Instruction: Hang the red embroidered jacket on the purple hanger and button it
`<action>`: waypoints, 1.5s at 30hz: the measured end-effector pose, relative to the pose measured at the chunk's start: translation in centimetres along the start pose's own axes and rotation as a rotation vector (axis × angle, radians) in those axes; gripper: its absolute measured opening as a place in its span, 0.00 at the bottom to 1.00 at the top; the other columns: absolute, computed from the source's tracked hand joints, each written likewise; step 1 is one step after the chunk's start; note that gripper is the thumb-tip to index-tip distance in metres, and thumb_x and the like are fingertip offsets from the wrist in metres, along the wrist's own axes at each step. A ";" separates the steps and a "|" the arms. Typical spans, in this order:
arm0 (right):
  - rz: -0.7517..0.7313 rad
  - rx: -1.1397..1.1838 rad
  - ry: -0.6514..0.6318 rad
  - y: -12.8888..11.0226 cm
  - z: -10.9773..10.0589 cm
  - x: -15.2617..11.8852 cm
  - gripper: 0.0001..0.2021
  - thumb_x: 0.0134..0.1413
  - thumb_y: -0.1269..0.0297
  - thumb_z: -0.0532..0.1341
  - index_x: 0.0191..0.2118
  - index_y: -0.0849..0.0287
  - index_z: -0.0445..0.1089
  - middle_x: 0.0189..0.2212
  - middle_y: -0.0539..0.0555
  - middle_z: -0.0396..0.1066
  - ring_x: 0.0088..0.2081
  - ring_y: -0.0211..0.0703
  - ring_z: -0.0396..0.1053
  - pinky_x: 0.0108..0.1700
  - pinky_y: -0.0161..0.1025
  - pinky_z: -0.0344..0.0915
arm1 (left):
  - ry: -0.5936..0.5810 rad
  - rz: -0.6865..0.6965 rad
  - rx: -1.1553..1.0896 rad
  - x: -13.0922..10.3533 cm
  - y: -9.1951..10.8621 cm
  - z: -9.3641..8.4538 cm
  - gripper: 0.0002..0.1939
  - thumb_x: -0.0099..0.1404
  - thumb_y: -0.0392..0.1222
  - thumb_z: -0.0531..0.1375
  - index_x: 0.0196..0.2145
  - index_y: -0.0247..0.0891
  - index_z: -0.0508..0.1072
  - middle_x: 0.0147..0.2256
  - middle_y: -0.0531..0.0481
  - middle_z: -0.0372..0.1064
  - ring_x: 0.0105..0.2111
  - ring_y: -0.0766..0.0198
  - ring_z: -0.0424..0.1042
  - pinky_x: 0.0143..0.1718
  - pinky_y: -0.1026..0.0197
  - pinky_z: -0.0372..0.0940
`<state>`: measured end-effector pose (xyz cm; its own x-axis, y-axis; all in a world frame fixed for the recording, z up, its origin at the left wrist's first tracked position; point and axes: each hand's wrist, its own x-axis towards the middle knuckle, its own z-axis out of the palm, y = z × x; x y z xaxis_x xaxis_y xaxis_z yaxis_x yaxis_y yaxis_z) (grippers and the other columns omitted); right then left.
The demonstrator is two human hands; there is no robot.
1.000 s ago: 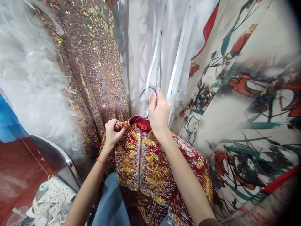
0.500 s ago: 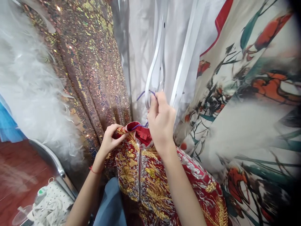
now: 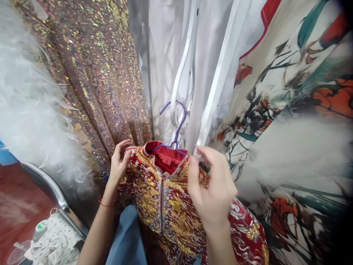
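A red jacket [image 3: 176,206] with dense gold and silver embroidery hangs on a purple hanger [image 3: 182,117]. The hanger's hook passes through a loop at the lower end of a white metal rack piece [image 3: 180,70]. At the jacket's left shoulder in the picture, my left hand [image 3: 119,163] has its thumb and fingers round the cloth. My right hand [image 3: 215,184], blurred, is in front of the other shoulder with thumb and fingers apart and nothing visible in them. The stand collar is spread, showing the red lining and a size label [image 3: 166,160].
A sequined gold-pink dress [image 3: 104,73] and white feathers [image 3: 35,95] hang on the left. Floral cloth [image 3: 275,84] hangs on the right, beside a white upright bar [image 3: 220,73]. A chair's metal frame [image 3: 52,184] and a dotted white cloth [image 3: 52,235] are low left.
My right hand has let go of the hanger's hook and moved down and right to the jacket's shoulder, its fingers parting. My left hand has slid outward along the other shoulder.
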<state>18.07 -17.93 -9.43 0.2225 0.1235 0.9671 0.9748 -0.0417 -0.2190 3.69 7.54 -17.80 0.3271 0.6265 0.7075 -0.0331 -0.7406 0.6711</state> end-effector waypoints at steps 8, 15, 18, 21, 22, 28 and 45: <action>0.441 -0.421 -0.216 6.6 -10.9 -13.7 0.34 0.57 0.35 0.59 0.54 0.62 0.70 0.40 0.61 0.77 0.37 0.51 0.75 0.39 0.42 0.67 | 0.234 -0.086 -0.009 -2.0 -3.4 0.3 0.21 0.68 0.60 0.58 0.43 0.37 0.74 0.40 0.46 0.75 0.41 0.59 0.73 0.48 0.58 0.66; 0.528 -0.543 0.053 9.2 -9.8 -15.7 0.28 0.63 0.41 0.53 0.35 0.64 0.74 0.24 0.60 0.72 0.23 0.44 0.67 0.29 0.39 0.60 | 0.336 -0.018 -0.082 -0.4 -1.8 0.3 0.19 0.65 0.58 0.63 0.35 0.37 0.76 0.31 0.52 0.71 0.31 0.66 0.68 0.38 0.63 0.64; 0.474 -0.494 0.123 10.4 -9.4 -13.1 0.27 0.64 0.42 0.51 0.35 0.64 0.73 0.28 0.63 0.73 0.29 0.47 0.69 0.35 0.41 0.63 | 0.506 0.079 0.011 0.2 0.7 -0.2 0.17 0.65 0.56 0.63 0.33 0.37 0.75 0.28 0.53 0.69 0.29 0.67 0.65 0.38 0.62 0.62; 0.540 -0.390 0.060 12.1 -9.2 -11.5 0.29 0.62 0.39 0.51 0.36 0.63 0.72 0.31 0.62 0.73 0.32 0.47 0.68 0.38 0.42 0.63 | 0.557 0.184 0.156 -0.1 2.8 -0.9 0.16 0.65 0.55 0.64 0.34 0.38 0.76 0.30 0.51 0.71 0.33 0.64 0.68 0.45 0.59 0.62; 0.588 -0.347 0.014 12.7 -9.0 -11.5 0.29 0.60 0.37 0.51 0.36 0.62 0.72 0.30 0.61 0.73 0.31 0.46 0.67 0.37 0.41 0.63 | 0.511 0.186 0.167 -0.5 3.0 -1.0 0.15 0.65 0.55 0.64 0.35 0.39 0.77 0.32 0.51 0.72 0.35 0.63 0.69 0.47 0.58 0.62; 0.831 -0.148 -0.088 15.0 -7.3 -16.5 0.32 0.52 0.29 0.50 0.26 0.58 0.65 0.21 0.55 0.66 0.27 0.42 0.60 0.32 0.41 0.60 | 0.122 -0.137 -0.023 -3.6 -1.7 -0.6 0.24 0.68 0.63 0.55 0.44 0.39 0.73 0.41 0.47 0.74 0.41 0.59 0.72 0.46 0.59 0.64; -0.045 -0.565 0.179 1.8 -3.5 -18.7 0.10 0.51 0.71 0.66 0.40 0.57 0.71 0.39 0.62 0.75 0.45 0.54 0.72 0.46 0.53 0.69 | 0.368 0.176 0.163 -12.8 3.2 4.5 0.21 0.64 0.42 0.66 0.53 0.40 0.67 0.52 0.40 0.66 0.55 0.53 0.67 0.58 0.46 0.64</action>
<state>15.58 -23.78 -27.47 0.1279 -0.0302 0.9913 0.8142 -0.5675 -0.1223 3.65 -3.95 -25.74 -0.0299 0.5102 0.8595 0.1008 -0.8540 0.5104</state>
